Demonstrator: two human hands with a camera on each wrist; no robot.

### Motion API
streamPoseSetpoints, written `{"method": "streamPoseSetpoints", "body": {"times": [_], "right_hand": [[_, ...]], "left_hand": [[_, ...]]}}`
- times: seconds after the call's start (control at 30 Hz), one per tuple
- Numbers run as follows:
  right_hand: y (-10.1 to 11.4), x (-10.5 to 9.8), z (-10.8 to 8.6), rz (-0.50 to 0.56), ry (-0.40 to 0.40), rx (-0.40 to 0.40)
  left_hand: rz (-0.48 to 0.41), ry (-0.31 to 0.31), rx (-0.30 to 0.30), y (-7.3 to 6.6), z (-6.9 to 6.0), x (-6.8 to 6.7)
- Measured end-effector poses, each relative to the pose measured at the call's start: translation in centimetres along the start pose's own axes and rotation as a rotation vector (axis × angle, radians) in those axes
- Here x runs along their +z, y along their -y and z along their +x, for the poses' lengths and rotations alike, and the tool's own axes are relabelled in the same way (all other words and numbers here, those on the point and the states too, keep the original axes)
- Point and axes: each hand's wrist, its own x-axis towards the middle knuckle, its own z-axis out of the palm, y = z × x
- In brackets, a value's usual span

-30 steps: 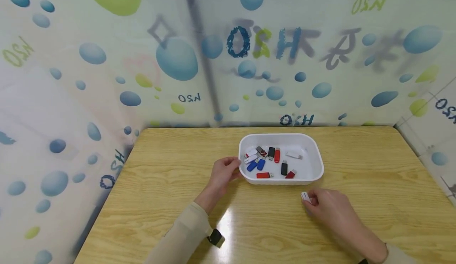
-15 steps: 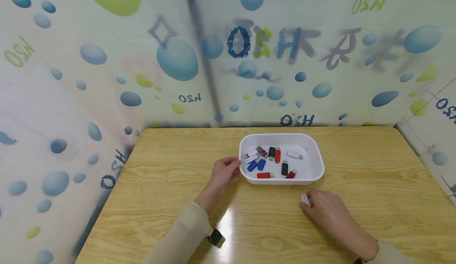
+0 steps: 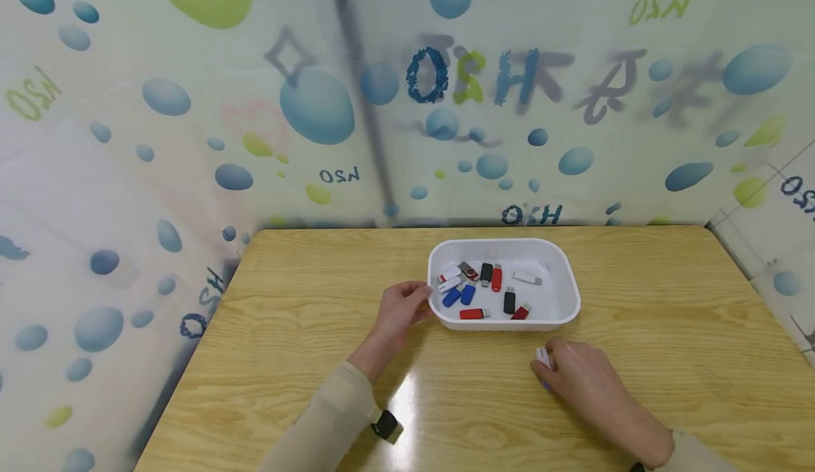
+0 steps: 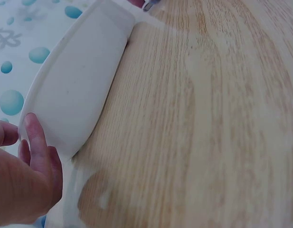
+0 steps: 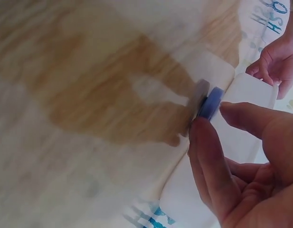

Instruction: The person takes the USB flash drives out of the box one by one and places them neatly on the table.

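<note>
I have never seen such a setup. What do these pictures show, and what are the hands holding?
No machine works here: a person does, bare-handed. The wide picture comes from a camera worn on the head; the two closer ones come from cameras on the left and right wrists. On the wooden table stands a white tray; in it lie USB sticks, among them red, blue, black and white ones. The left hand holds the tray's left edge. The right hand, in front of the tray, pinches a small blue-and-white object, probably another USB stick.

usb sticks (image 3: 496, 279) lie in the tray (image 3: 555, 301).
</note>
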Motion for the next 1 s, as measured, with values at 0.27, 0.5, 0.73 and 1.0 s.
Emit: {"method": "streamPoseSetpoints", "body": {"times": [0.27,0.5,0.73,1.0], "right_hand": [[0.4,-2.4,-0.8,0.021,-0.069,-0.015],[0.3,-5.3,-0.3,0.048,-0.18,-0.088],[0.3,-7.2,0.7,0.028,-0.209,-0.086],[1.1,-6.9,2.5,0.023,-0.194,-0.043]], "left_hand": [[0.001,0.005,0.008,0.2,0.0,0.0],[0.007,0.004,0.009,0.0,0.0,0.0],[0.005,-0.005,-0.006,-0.1,-0.1,0.1],[-0.002,0.008,0.008,0.0,-0.2,0.0]]}}
